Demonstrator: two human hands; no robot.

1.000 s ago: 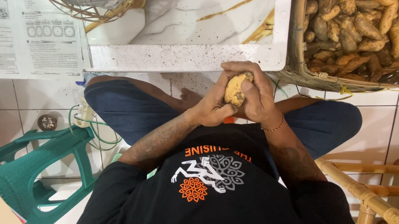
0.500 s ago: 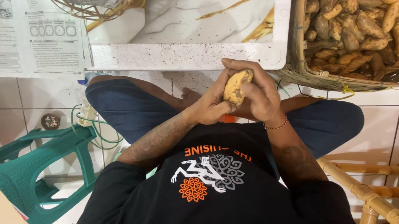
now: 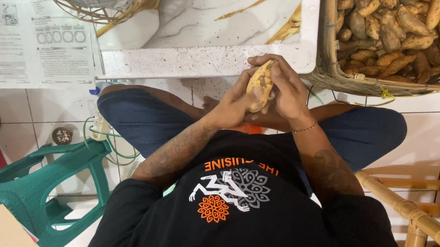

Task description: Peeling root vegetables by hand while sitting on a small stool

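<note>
left hand (image 3: 236, 102), right hand (image 3: 285, 89), tuber (image 3: 261, 84) (half peeled)

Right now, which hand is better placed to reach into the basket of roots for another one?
Right. The right hand sits on the side of the basket, close to its rim, while the left hand cradles the root from the far side, so it would probably have to cross over.

A: What is being obscured?
B: The tuber (image 3: 261, 84) is showing only partly; the left hand (image 3: 236, 104) and right hand (image 3: 288, 92) are covering its sides.
A: At one o'clock?
B: The basket (image 3: 346, 77) is running past the frame edge.
</note>
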